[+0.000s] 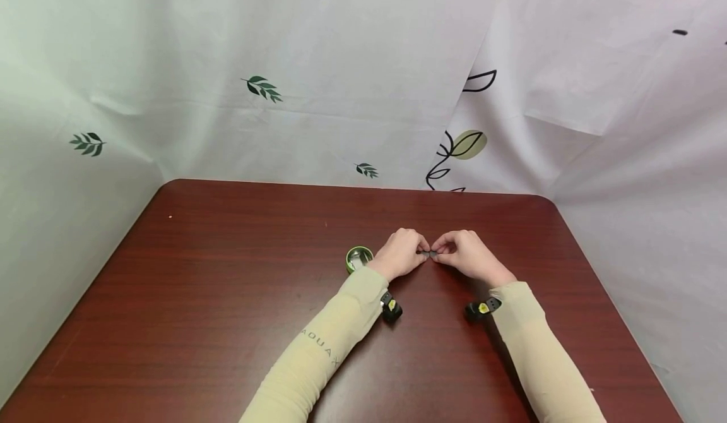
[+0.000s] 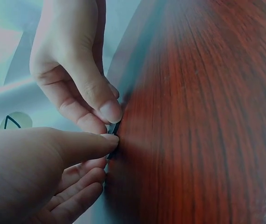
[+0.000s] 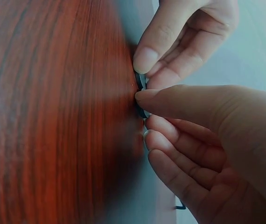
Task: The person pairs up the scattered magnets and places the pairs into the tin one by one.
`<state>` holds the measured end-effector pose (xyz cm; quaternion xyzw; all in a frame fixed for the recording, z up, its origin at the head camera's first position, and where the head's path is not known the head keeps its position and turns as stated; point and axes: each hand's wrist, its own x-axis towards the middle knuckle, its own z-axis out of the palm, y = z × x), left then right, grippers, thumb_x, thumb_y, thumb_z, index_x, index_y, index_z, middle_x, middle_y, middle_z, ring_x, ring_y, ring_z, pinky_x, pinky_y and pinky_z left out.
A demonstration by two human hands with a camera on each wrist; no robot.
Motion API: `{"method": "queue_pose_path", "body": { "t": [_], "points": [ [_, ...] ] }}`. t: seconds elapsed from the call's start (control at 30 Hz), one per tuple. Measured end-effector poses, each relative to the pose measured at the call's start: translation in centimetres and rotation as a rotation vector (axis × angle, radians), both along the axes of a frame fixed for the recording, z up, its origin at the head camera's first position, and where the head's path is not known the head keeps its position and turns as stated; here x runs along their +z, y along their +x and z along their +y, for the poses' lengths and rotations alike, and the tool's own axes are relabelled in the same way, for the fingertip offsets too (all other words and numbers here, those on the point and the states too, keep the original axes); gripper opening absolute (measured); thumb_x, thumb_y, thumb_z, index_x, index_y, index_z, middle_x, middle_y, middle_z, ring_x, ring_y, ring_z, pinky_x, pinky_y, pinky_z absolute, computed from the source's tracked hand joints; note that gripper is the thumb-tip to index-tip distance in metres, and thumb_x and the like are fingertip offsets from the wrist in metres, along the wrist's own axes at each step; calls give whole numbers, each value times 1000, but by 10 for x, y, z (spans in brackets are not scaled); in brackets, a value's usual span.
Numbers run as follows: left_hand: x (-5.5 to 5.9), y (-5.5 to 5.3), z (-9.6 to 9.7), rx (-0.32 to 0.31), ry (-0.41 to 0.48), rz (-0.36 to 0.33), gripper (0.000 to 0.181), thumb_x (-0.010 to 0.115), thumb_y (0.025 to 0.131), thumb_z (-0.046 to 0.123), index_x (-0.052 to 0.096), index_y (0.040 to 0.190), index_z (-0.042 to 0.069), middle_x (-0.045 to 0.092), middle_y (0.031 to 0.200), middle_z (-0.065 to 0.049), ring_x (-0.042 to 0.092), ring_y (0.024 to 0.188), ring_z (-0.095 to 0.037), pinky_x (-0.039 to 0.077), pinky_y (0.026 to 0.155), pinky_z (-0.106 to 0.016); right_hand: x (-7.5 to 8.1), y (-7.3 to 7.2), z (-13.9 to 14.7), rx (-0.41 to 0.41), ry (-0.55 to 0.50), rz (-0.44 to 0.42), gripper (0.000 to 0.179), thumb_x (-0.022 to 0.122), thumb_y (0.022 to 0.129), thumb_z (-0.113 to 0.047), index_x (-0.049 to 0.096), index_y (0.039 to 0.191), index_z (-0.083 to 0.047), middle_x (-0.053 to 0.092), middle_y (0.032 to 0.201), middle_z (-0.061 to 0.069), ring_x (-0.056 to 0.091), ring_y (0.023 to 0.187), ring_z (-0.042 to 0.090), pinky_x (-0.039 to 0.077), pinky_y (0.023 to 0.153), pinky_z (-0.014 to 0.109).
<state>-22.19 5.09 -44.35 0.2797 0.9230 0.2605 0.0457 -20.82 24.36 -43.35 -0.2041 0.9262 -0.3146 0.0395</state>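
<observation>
Far left of the round green-rimmed container (image 1: pixel 347 259), a dark leaf print (image 1: pixel 88 144) shows on the white curtain (image 1: pixel 187 31). The container itself sits on the wood-grain table (image 1: pixel 227 297), with something pale inside that I can't make out. Just right of it, the left sleeve (image 1: pixel 332 325), pale yellow with dark lettering, slants up past its rim, a black wrist device (image 1: pixel 392 314) strapped at the cuff. Right of the container, the left hand (image 1: pixel 401 252) pinches one end of a small dark strip (image 3: pixel 140 80), thumb and fingertips drawn narrow. The strip lies between the two hands, close over the tabletop, right of the container; a short stretch shows bare between the thumb tips. Whether it is one piece or two meeting, I can't tell. Farthest right of the container, the right hand (image 1: pixel 468 252) pinches the other end just as narrowly, its remaining fingers bent.
</observation>
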Motion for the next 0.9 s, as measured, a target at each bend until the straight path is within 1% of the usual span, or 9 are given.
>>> {"method": "queue_pose_path", "body": {
  "t": [0.27, 0.5, 0.63, 0.7, 0.9],
  "points": [
    [2, 0, 0, 4, 3, -11, 15, 76, 92, 14, 80, 106, 12, 71, 97, 4, 64, 90, -7, 50, 79, -18, 0, 0, -2, -3, 0, 7, 12, 81, 83, -2, 77, 93, -5, 71, 81, -3, 66, 74, 12, 55, 69, 29],
    [11, 2, -6, 0, 8, -52, 19, 79, 91, 17, 78, 109, 12, 70, 96, 4, 63, 89, -8, 51, 79, -21, -1, 0, 1, -11, -2, -4, 14, 83, 81, -5, 77, 94, -5, 70, 81, -3, 65, 74, 12, 55, 69, 29],
    [18, 3, -13, 11, 26, -57, 20, 80, 90, 19, 78, 109, 13, 71, 97, 3, 64, 90, -9, 51, 80, -22, 0, -1, 2, -6, -1, -12, 14, 84, 81, -7, 77, 94, -7, 69, 80, -5, 65, 74, 12, 55, 69, 29],
    [23, 4, -18, 15, 39, -58, 22, 80, 90, 20, 77, 111, 13, 71, 100, 2, 64, 93, -10, 51, 82, -23, 1, -1, 2, 2, -8, -15, 15, 84, 81, -7, 77, 93, -7, 69, 80, -5, 65, 74, 12, 55, 68, 29],
    [33, 9, -41, 9, 114, -58, 28, 79, 92, 22, 76, 116, 10, 71, 111, 0, 64, 103, -14, 52, 88, -28, 2, -2, 2, 22, -16, -8, 16, 85, 79, -4, 77, 93, -5, 69, 80, -4, 64, 73, 13, 55, 67, 28]
  ]
}}
